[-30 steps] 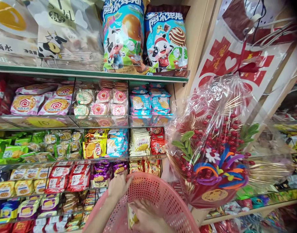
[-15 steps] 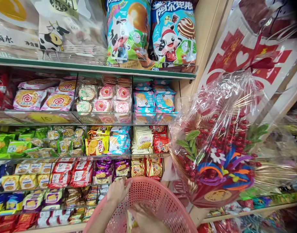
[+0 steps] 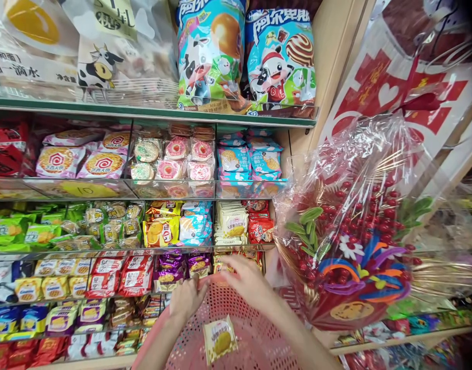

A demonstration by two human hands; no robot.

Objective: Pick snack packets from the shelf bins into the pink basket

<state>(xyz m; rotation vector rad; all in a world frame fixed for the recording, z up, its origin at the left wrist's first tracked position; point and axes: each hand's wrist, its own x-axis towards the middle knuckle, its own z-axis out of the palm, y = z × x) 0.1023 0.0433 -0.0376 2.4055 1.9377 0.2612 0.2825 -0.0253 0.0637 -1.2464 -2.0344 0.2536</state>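
Observation:
My left hand (image 3: 186, 300) is closed on the rim of a pink perforated plastic basket (image 3: 174, 349) at the bottom of the view. One cream biscuit packet (image 3: 220, 339) with a yellow biscuit picture lies inside the basket. My right hand (image 3: 243, 280) is stretched out over the basket's far rim, slightly blurred, its fingers apart and holding nothing visible. Just beyond its fingertips are the shelf's gold-and-red packets (image 3: 236, 259), partly hidden by the hand. A stack of matching cream packets (image 3: 231, 223) stands in the bin above.
Clear shelf dividers separate blue biscuit packets (image 3: 233, 159), purple packets (image 3: 170, 270) and red ones (image 3: 135, 275). Large snack bags (image 3: 282, 67) fill the top shelf. At the right, a cellophane-wrapped bouquet (image 3: 351, 246) juts out close to my right arm.
My right hand has let go of the cream biscuit packet, which now lies in the basket, and has moved up and forward towards the shelf. My left hand stays on the rim.

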